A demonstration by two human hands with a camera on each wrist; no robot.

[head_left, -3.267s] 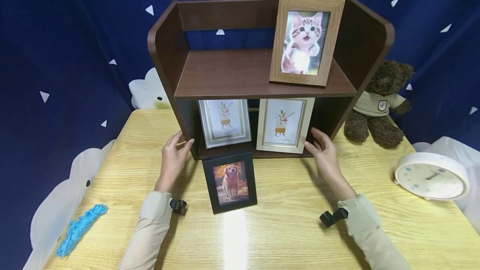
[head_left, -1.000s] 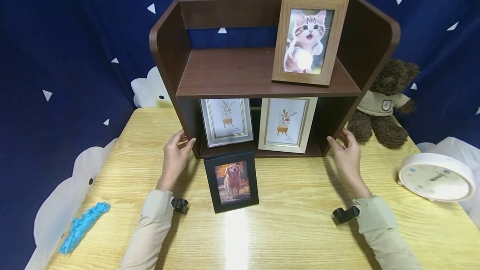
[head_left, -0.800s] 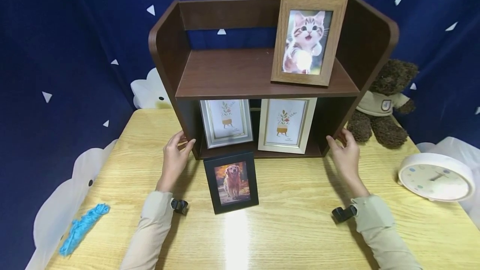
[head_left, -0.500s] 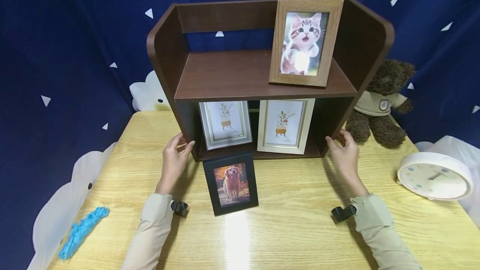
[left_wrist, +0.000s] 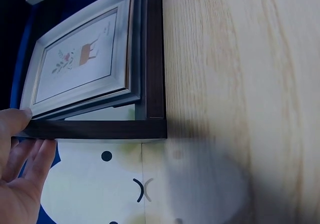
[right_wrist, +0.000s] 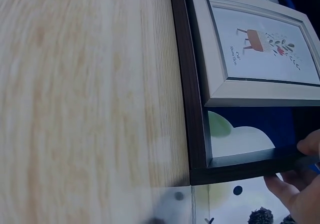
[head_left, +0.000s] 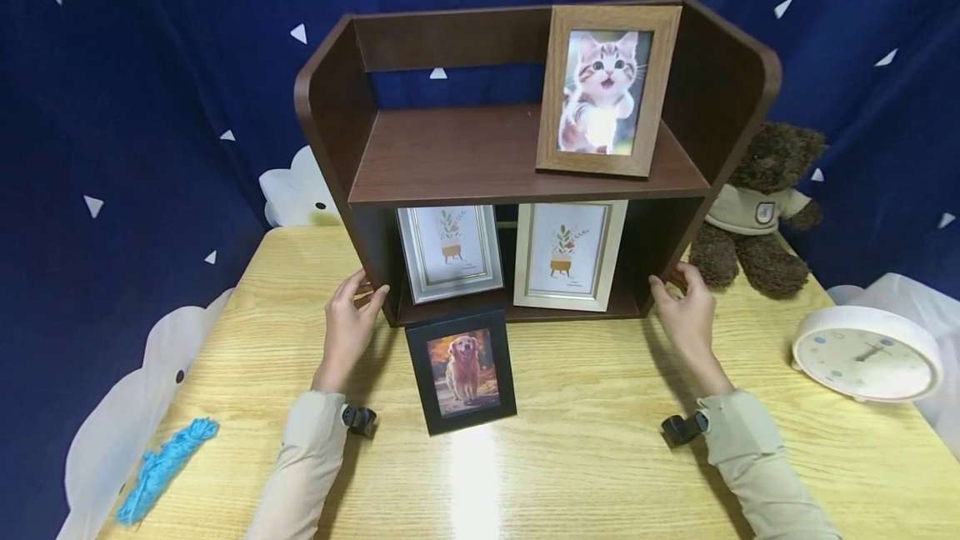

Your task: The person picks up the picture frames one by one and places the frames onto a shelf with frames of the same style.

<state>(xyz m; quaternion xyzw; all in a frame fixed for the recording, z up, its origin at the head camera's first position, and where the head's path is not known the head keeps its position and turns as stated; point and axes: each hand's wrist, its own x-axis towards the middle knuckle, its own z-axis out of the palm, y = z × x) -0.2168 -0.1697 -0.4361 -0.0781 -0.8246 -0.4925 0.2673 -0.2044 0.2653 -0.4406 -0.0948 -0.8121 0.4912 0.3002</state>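
A dark brown two-tier shelf [head_left: 450, 152] stands on the table, held at both lower sides. My left hand [head_left: 348, 327] grips its left side panel [left_wrist: 95, 129], thumb at the front edge and fingers round the outside. At the right panel [right_wrist: 250, 165], my right hand [head_left: 687, 317] pinches in the same way. In the lower tier, a silver photo frame [head_left: 452, 255] leans on the left and a cream photo frame [head_left: 571, 257] on the right. A wooden frame with a kitten picture [head_left: 607, 90] stands upstairs at the right. In front, a black frame with a dog picture [head_left: 462, 372] rests upright.
Right of the shelf sit a brown teddy bear [head_left: 757, 211] and a round white clock [head_left: 866, 354]. A bundle of blue cord [head_left: 167, 471] lies on the wooden table [head_left: 585, 440] near its left edge. A dark blue curtain [head_left: 135, 90] hangs behind.
My right hand has moved from the cream frame's right edge outward to the shelf's right side panel. My left hand keeps its hold. The head view has shifted slightly.
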